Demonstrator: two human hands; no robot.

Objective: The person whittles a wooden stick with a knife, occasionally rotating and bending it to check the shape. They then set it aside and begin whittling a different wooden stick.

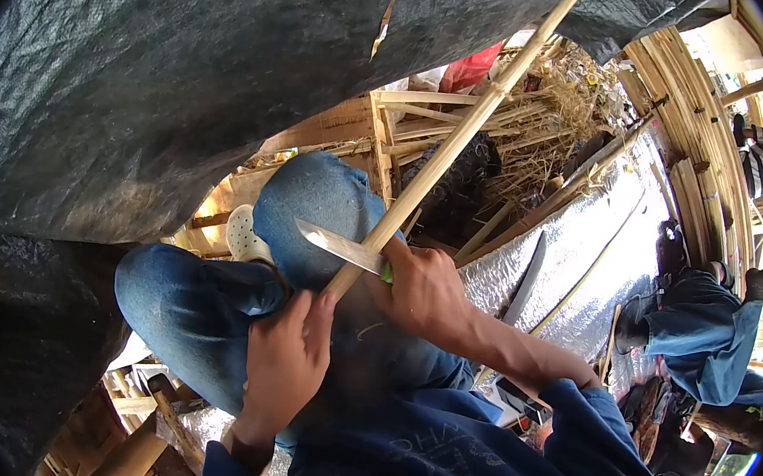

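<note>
A long pale bamboo strip (451,152) runs from the top edge down to my lap. My left hand (288,358) is closed round its lower end, thumb along the strip. In my right hand (427,289) is a knife (340,247) with a green handle, mostly hidden by the fingers. Its blade points left and lies across the bamboo strip, just above my left hand. Both hands are over my bent legs in blue jeans (310,212).
A black tarp (136,91) hangs at the upper left. Bamboo shavings (541,134) lie heaped beyond my knees. On the silvery sheet (599,252) rests a long dark blade (528,278). At the right is another person's leg (702,332), near stacked bamboo slats (691,122).
</note>
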